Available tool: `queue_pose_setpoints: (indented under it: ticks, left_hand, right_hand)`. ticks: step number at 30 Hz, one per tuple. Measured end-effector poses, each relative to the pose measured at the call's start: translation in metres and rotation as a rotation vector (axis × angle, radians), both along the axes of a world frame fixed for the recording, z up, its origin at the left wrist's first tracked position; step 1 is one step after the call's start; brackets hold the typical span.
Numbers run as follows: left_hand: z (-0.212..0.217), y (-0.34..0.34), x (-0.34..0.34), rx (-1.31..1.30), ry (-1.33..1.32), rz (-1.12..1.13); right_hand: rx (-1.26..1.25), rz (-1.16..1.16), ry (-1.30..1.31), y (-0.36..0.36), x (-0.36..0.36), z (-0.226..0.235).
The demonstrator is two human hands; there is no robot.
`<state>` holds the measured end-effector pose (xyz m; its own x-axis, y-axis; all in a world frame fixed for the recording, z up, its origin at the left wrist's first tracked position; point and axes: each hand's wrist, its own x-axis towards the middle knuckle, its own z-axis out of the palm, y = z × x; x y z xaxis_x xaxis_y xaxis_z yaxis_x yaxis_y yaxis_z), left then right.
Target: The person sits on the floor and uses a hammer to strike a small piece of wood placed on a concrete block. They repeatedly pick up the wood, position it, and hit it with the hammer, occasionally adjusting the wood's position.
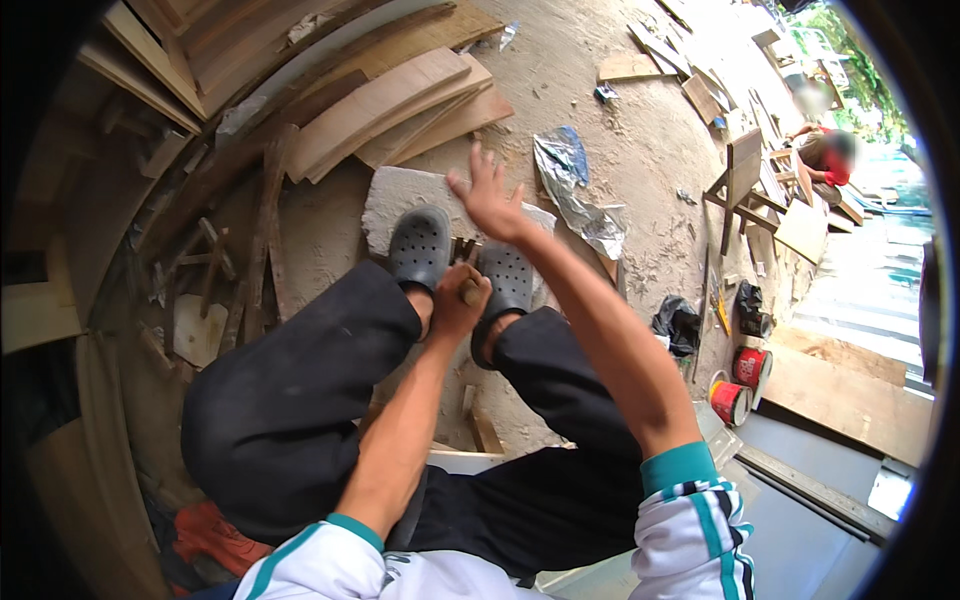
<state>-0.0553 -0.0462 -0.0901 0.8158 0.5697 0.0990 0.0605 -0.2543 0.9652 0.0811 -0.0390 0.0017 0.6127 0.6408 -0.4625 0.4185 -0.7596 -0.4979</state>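
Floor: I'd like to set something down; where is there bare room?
Mostly bare floor lies between the silver sheet and the wooden frame, barring scattered bits; another patch separates that sheet from the stacked boards. It's crowded left, among wood pieces, and between the grey clogs, by the left hand.

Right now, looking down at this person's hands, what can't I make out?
All in the head view:
Brown object: the left hand closes around it, hiding all but a rounded end.
Dark brown piece between the grey shoes: too small, and partly behind that hand, to tell its shape.
Pale slab: the shoes cover part of it.
Distant person in red: too small to tell what their hands do.
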Motion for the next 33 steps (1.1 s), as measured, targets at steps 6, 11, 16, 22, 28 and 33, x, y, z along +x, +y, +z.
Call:
queue_pose_setpoints:
  ticks: [6,11,16,22,28,33]
  left_hand:
    - [-0.028,-0.058,-0.058,0.162,0.219,-0.015]
    - [-0.048,-0.123,-0.157,-0.016,0.420,0.016]
    - [-0.030,-0.132,-0.162,-0.041,0.393,-0.104]
    - [-0.011,-0.086,-0.117,0.248,0.066,-0.290]
    - [0.026,-0.077,-0.096,0.406,-0.049,-0.280]
    - [0.050,-0.102,-0.099,0.531,-0.297,-0.348]
  right_hand:
    - [-0.156,0.154,0.082,-0.056,-0.096,-0.075]
    - [0.242,-0.002,0.052,-0.029,-0.088,-0.051]
    - [0.618,-0.401,0.330,-0.048,-0.018,0.014]
    - [0.274,-0.571,0.523,-0.136,-0.045,-0.001]
    - [-0.048,-0.720,0.960,-0.197,-0.111,-0.013]
    - [0.232,-0.878,1.319,-0.224,-0.143,-0.009]
